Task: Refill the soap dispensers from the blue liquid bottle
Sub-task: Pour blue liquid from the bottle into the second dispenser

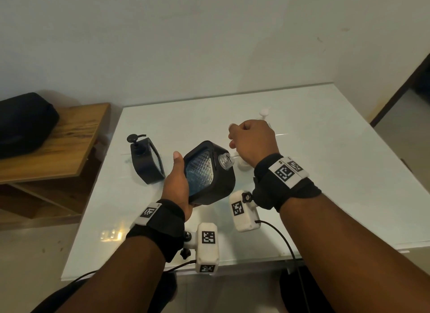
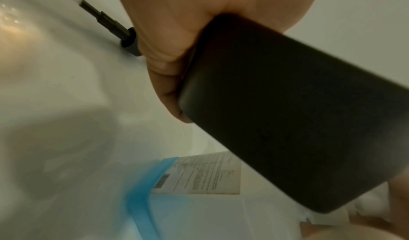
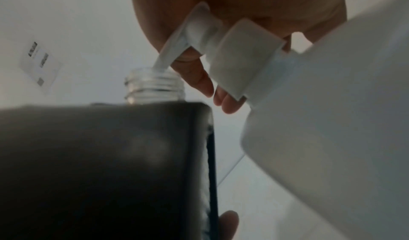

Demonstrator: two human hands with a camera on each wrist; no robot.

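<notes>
Two black soap dispensers are in sight. One, the open dispenser (image 1: 209, 173), is tilted above the white surface (image 1: 325, 173) with its clear threaded neck (image 1: 226, 161) uncapped and blue liquid showing behind its ribbed window. The left hand (image 1: 178, 187) grips it from below and the side, fingers wrapped round the black body and thumb up along its edge. The right hand (image 1: 252, 140) is curled over the pump head (image 3: 199, 34) of one white bottle (image 3: 332, 121), whose spout reaches the mouth of the clear neck; its fingers are folded round the pump. In the left wrist view this bottle shows blue liquid and a printed label (image 2: 205, 174). The second dispenser (image 1: 146, 161) stands upright with its pump on, to the left, apart from both hands. One more white pump top (image 1: 264, 113) stands farther back on the surface. One black bag (image 1: 23, 124) lies on a wooden shelf (image 1: 69, 135) at left.
</notes>
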